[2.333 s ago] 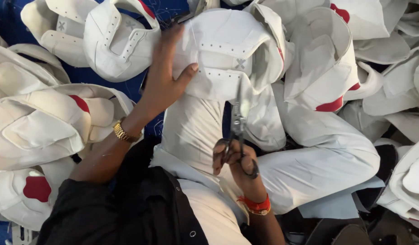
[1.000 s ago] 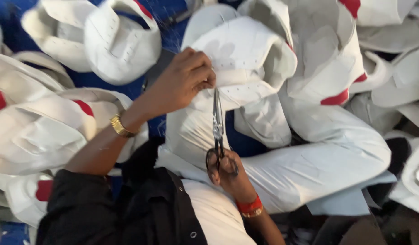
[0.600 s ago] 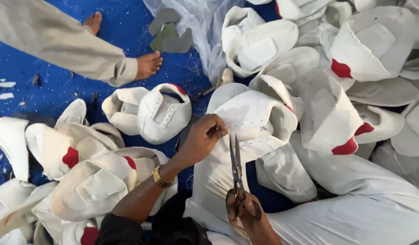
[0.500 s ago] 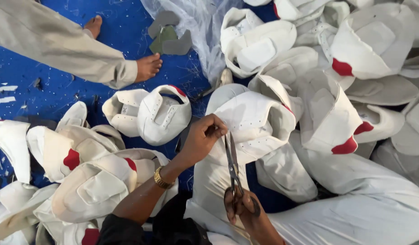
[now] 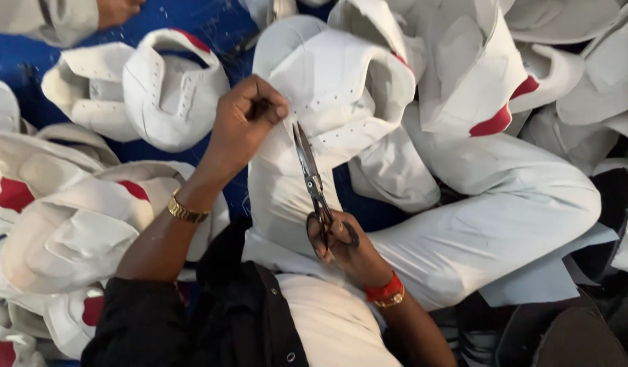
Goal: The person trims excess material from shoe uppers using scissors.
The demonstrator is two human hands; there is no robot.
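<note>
My left hand (image 5: 244, 121) pinches the edge of a white shoe upper (image 5: 341, 88) with rows of small punched holes, holding it up over my lap. My right hand (image 5: 341, 246) has its fingers through the handles of a pair of metal scissors (image 5: 312, 178). The blades point up and away, and their tips touch the shoe upper just right of my left thumb. A gold bracelet is on my left wrist and a red band on my right. My legs in white trousers (image 5: 477, 231) lie under the work.
Piles of white shoe uppers with red patches surround me: a heap at the left (image 5: 69, 224), one pair at the upper left (image 5: 151, 88), more at the upper right (image 5: 517, 75). A blue floor mat (image 5: 191, 20) shows between them. Another person's foot (image 5: 117, 9) is at the top left.
The view has tilted back down and closer, so the other person's leg and foot have mostly left the frame. My hands keep the same hold, with the scissors' tips at the upper's edge.
</note>
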